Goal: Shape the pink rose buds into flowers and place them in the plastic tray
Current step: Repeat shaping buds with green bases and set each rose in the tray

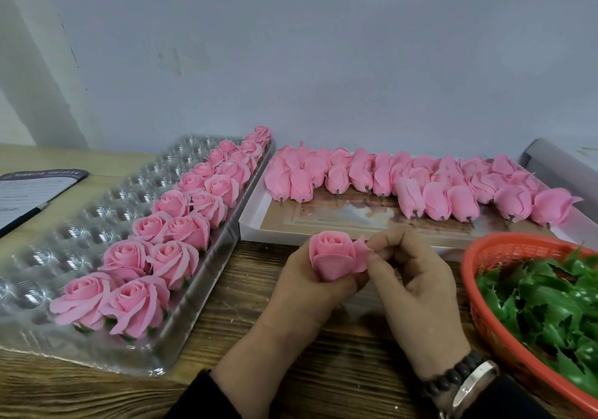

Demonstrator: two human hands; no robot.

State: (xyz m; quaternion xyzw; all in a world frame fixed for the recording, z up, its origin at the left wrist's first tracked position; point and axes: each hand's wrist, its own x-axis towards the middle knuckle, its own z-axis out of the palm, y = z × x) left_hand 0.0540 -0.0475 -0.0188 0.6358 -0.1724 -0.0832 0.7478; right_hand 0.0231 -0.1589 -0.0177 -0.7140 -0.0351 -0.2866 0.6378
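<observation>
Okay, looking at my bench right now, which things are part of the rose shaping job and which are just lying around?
Part of the job:
- rose bud, held in the left hand
- right hand, pinching an outer petal
- plastic tray with finished roses
- unshaped buds on the flat box

Lying about:
- red basket of green leaves
- clipboard with a pen

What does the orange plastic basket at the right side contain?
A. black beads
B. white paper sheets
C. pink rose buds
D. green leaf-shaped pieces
D: the orange plastic mesh basket holds a heap of shiny green leaf-shaped pieces, while the pink rose buds lie apart in the flat white cardboard box behind it.
</observation>
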